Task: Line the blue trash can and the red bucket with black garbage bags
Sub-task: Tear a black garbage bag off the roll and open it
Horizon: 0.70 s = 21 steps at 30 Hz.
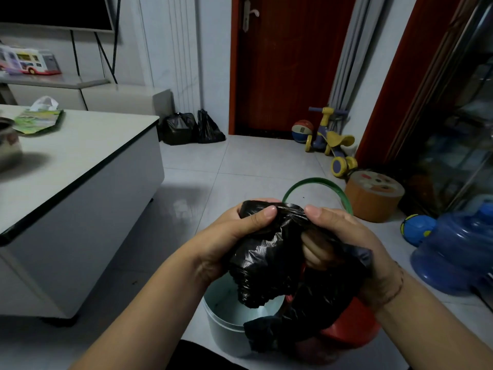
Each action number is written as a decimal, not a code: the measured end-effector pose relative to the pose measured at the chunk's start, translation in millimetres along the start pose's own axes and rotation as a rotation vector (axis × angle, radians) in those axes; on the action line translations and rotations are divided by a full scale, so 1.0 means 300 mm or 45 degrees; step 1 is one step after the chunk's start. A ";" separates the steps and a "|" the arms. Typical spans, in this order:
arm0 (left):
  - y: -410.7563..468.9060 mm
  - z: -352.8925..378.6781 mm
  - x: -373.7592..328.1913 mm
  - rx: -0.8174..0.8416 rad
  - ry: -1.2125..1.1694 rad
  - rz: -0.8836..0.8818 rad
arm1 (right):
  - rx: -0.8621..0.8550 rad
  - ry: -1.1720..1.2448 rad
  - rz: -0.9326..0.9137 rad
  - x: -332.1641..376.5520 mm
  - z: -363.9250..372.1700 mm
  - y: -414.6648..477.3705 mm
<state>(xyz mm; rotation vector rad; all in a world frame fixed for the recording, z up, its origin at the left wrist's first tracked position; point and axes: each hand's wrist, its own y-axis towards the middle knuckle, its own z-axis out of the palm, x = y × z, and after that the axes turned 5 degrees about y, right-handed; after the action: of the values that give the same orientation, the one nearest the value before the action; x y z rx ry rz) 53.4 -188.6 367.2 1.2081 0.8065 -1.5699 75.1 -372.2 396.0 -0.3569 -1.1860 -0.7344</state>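
Pinching a crumpled black garbage bag (pixel 280 257) between left hand (pixel 232 236) and right hand (pixel 344 241), the person must next find and spread its mouth over the unlined blue trash can (pixel 224 324).

Two bare forearms and hands of one person, seen from above.
The left hand (pixel 232 236) and right hand (pixel 357 241) have short, plain, rounded fingernails. A thin dark cord bracelet (pixel 397 285) circles the right wrist at about 4 o'clock in the view. A patch of black clothing (pixel 202 356) shows at 6 o'clock between the forearms.
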 end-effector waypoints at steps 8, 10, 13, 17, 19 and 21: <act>0.002 0.042 0.017 -0.046 -0.324 -0.078 | 0.409 0.578 0.079 0.014 -0.007 -0.007; 0.009 0.055 0.022 -0.008 -0.564 -0.137 | 0.541 0.710 0.027 0.039 -0.003 0.018; 0.011 0.060 0.021 0.007 -0.632 -0.109 | 0.634 0.585 -0.055 0.081 -0.011 0.057; 0.011 0.026 0.007 -0.224 -0.312 0.025 | 0.502 0.592 0.021 0.071 -0.059 0.065; 0.010 -0.018 -0.006 -0.360 -0.205 0.077 | 0.182 0.401 -0.044 0.038 -0.072 0.060; 0.014 -0.075 -0.020 -0.488 -0.155 0.125 | -0.106 0.207 -0.158 0.014 -0.064 0.064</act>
<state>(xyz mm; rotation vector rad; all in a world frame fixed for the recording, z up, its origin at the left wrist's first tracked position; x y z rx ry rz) 65.0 -168.0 366.5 0.8535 0.9046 -1.3211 102.5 -371.5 395.3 -0.2887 -1.0328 -0.9056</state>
